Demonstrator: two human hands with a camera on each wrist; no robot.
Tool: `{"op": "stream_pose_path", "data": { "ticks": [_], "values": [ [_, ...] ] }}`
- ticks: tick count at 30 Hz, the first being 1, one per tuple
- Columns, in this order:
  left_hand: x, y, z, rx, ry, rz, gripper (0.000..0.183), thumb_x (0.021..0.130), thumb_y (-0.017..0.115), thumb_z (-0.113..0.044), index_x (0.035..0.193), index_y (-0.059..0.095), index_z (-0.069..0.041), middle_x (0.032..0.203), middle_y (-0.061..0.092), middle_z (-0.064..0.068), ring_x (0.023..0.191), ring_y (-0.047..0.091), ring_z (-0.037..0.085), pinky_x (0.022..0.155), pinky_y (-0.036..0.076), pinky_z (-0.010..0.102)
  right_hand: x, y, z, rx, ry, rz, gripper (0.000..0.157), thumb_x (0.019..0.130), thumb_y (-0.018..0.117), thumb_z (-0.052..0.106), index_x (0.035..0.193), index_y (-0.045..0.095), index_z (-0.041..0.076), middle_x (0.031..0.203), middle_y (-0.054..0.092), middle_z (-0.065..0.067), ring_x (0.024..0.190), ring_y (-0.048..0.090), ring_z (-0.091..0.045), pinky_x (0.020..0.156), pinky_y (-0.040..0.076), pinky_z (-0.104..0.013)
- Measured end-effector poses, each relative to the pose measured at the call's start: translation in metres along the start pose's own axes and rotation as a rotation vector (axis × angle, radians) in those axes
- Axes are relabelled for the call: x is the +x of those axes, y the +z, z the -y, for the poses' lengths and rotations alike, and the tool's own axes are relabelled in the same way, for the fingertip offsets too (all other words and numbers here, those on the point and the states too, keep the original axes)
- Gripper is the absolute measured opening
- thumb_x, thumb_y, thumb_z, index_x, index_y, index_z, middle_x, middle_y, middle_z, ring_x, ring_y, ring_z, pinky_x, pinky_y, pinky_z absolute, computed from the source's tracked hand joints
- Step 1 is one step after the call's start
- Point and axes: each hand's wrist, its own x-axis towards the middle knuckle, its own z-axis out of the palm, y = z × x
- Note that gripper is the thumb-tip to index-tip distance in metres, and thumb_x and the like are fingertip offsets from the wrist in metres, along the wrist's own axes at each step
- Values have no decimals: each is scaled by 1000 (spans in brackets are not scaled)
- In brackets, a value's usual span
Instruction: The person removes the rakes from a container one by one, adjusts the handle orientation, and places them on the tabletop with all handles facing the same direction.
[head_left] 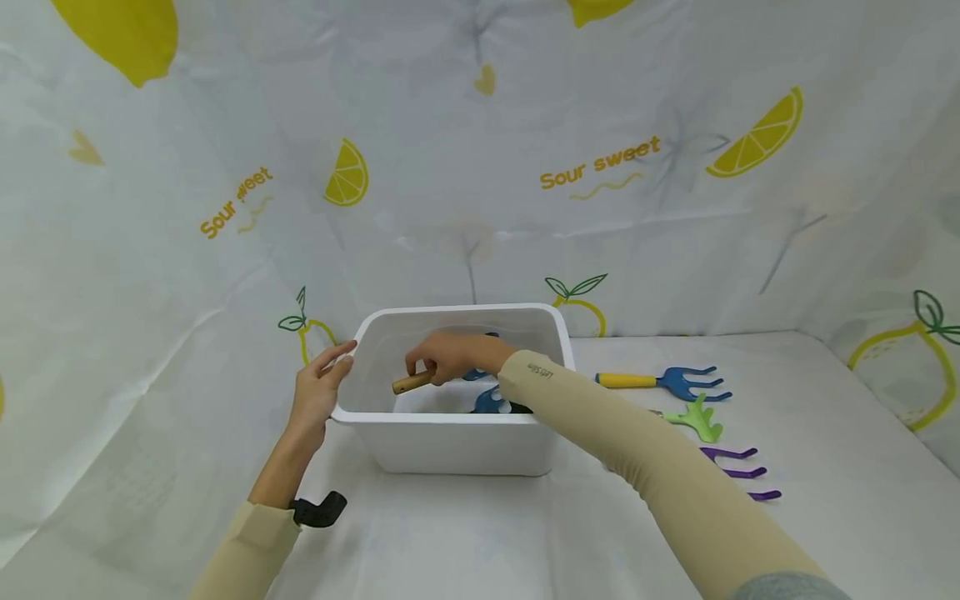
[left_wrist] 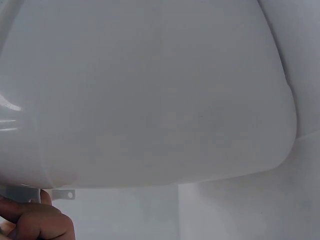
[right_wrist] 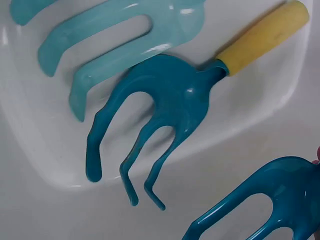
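A white plastic bin (head_left: 465, 443) stands on the cloth-covered surface. My right hand (head_left: 453, 357) reaches inside it and grips the wooden handle (head_left: 412, 382) of a blue hand rake (right_wrist: 295, 185), whose tines enter the right wrist view at lower right. Beneath, on the bin floor, lie another blue hand rake (right_wrist: 175, 95) with a yellow handle and a paler turquoise fork (right_wrist: 135, 35). My left hand (head_left: 317, 393) rests against the bin's left rim, thumb and forefinger extended; its other fingers are mostly hidden in the head view.
Right of the bin lie a blue fork (head_left: 675, 382) with a yellow handle, a green hand-shaped rake (head_left: 699, 419) and a purple fork (head_left: 738, 472) partly hidden by my right sleeve. A lemon-print cloth (head_left: 465, 208) hangs directly behind the bin.
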Motion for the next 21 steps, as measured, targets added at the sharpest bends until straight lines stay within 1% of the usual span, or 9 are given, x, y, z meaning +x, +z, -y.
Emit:
{"op": "stream_pose_path", "data": {
  "ticks": [4, 8, 13, 21],
  "values": [
    [1, -1, 0, 9, 0, 5, 47, 107, 54, -37, 152, 54, -23, 153, 53, 13, 134, 51, 26, 86, 50, 23, -2, -6, 0, 29, 6, 2, 36, 96, 70, 12, 130, 65, 21, 111, 70, -5, 98, 63, -17, 86, 53, -28],
    [2, -3, -1, 16, 10, 0, 47, 107, 54, -37, 152, 53, -23, 153, 53, 13, 135, 51, 27, 86, 51, 25, -3, -15, -1, 37, 6, -6, 36, 95, 70, 11, 129, 66, 20, 112, 69, -6, 99, 62, -18, 85, 52, -29],
    [2, -4, -1, 13, 11, -4, 47, 107, 54, -36, 152, 53, -23, 154, 53, 13, 136, 50, 26, 87, 50, 24, -6, -25, 1, 16, 3, -5, 34, 94, 69, 10, 126, 67, 21, 111, 70, -5, 97, 62, -17, 83, 52, -27],
    [2, -2, 1, -2, 5, 2, 46, 107, 55, -35, 151, 54, -22, 152, 54, 13, 130, 54, 26, 84, 52, 23, -19, -38, 3, 18, 24, -26, 33, 92, 70, 11, 123, 68, 21, 103, 70, -3, 90, 59, -16, 80, 50, -28]
  ]
}}
